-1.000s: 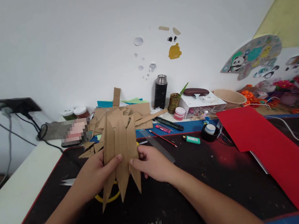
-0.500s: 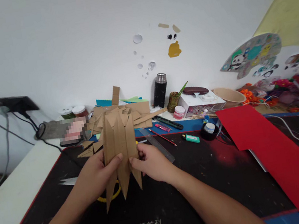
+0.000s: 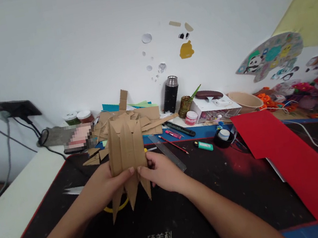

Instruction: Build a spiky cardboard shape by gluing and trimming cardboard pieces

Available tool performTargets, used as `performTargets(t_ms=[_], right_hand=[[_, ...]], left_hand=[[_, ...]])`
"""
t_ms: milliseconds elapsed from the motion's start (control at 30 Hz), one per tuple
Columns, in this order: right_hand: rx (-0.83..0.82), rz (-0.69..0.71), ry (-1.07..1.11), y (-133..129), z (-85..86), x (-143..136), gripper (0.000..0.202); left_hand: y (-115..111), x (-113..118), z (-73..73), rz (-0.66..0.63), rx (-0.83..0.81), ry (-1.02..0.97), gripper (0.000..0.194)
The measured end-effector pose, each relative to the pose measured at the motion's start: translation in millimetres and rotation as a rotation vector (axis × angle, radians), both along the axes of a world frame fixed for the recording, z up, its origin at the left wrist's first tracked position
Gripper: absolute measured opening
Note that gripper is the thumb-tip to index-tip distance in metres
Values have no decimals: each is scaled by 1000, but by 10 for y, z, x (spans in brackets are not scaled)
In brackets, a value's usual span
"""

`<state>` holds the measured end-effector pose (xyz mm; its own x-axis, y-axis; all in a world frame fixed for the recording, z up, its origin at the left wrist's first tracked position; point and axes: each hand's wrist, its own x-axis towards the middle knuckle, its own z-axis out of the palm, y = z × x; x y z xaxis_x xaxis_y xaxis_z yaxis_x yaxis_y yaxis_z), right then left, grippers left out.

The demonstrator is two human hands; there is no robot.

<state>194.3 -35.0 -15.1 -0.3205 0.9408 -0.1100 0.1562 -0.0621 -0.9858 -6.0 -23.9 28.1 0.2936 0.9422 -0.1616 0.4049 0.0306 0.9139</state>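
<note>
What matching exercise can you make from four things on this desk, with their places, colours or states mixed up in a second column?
1. Pointed cardboard
2. Scissors
3. Flask
4. Large paper sheet

A. Black with a silver top
B. Bright red all over
C. Held between the left hand and right hand
D. Partly hidden, pointed blades showing

Pairs: 1-C, 2-D, 3-A, 4-B
</note>
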Motion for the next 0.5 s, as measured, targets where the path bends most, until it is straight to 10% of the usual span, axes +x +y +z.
performTargets(t_ms=[500], right_hand=[[-40, 55, 15, -20, -40, -12, 19]], left_hand=[[28, -47, 26, 58, 4, 38, 39]])
